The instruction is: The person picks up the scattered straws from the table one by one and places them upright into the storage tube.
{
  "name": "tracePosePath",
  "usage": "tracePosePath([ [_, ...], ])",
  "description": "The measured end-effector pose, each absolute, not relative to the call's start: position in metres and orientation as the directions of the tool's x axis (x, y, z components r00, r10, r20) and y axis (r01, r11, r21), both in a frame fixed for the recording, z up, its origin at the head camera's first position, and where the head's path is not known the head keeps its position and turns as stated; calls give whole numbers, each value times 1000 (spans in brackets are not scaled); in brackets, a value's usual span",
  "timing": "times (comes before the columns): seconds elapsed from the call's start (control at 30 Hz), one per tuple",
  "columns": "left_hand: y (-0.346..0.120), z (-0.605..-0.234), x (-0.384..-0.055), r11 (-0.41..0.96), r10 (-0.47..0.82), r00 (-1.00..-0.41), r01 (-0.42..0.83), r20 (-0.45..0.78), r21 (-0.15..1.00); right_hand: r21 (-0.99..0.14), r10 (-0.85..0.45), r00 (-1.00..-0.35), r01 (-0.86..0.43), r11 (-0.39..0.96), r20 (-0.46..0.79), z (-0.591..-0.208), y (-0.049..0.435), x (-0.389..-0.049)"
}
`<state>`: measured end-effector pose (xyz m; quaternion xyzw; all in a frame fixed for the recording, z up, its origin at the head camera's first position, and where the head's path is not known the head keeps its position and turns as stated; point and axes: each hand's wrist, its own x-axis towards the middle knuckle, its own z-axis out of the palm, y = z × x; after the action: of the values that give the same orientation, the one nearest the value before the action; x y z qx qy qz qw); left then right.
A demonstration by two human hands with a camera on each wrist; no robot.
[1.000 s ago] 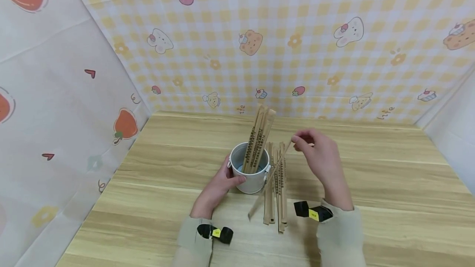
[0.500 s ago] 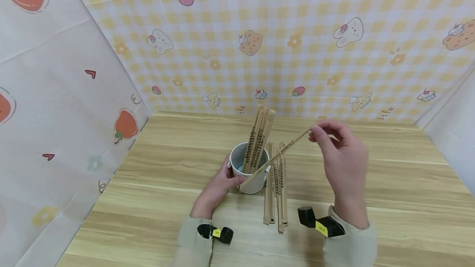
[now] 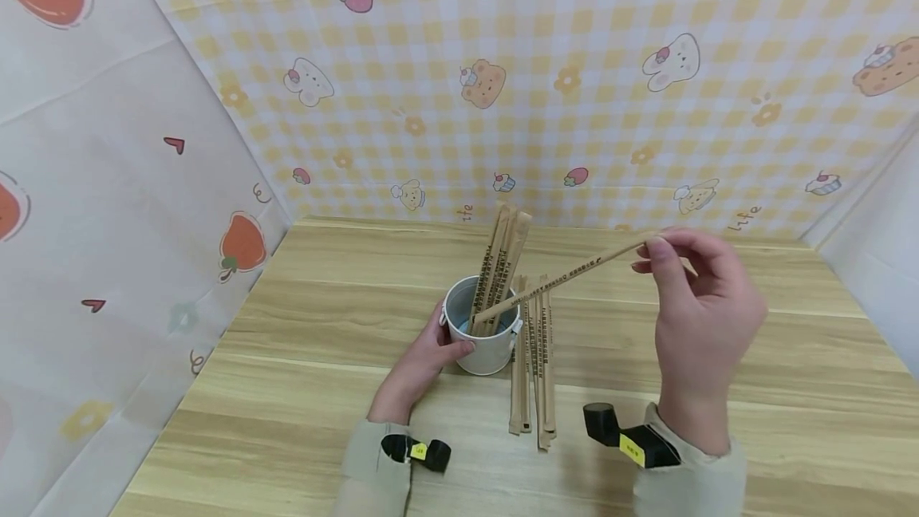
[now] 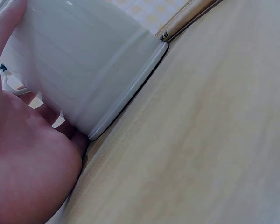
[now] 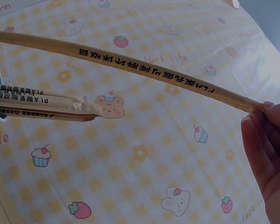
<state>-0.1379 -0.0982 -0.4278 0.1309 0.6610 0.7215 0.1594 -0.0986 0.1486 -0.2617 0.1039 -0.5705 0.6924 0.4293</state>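
Note:
A small white bucket (image 3: 483,356) stands upright on the table, with several paper-wrapped straws (image 3: 506,242) leaning inside it. My left hand (image 3: 428,351) grips the bucket's left side, thumb across its front; the left wrist view shows the palm close to the bucket wall (image 4: 84,60). To the right, my right hand (image 3: 704,301) pinches one end of a single wrapped straw (image 3: 567,278) between thumb and fingers. That straw slants down to the left, its far end over the bucket's opening. In the right wrist view the pinched straw (image 5: 144,70) bows slightly and bears dark printing.
Several more wrapped straws (image 3: 538,389) lie side by side on the wooden table (image 3: 301,389), just right of the bucket. A checked cloth (image 3: 574,126) hangs behind the table, and a pale cloth (image 3: 129,222) hangs at the left.
My right hand has moved right and slightly up, raising the pinched straw from over the lying straws until its lower end is over the bucket. The left hand and bucket stay put.

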Motion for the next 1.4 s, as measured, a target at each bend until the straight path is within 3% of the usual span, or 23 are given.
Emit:
tracePosePath([
  [0.27,-98,-429,-138,-101,407,-913,-47,-2,994,-730,426,-645,-682,55,635,-268,153,-104],
  [0.5,-99,-429,-139,-77,410,-912,-52,-16,996,-774,296,-718,-548,318,630,-290,154,-121],
  [0.83,-99,-428,-138,-100,421,-907,-56,-8,993,-753,163,-769,-521,403,619,-307,138,-135],
  [1.4,-99,-428,-139,-107,419,-908,-48,1,993,-750,98,-828,-440,494,552,-337,131,-156],
])
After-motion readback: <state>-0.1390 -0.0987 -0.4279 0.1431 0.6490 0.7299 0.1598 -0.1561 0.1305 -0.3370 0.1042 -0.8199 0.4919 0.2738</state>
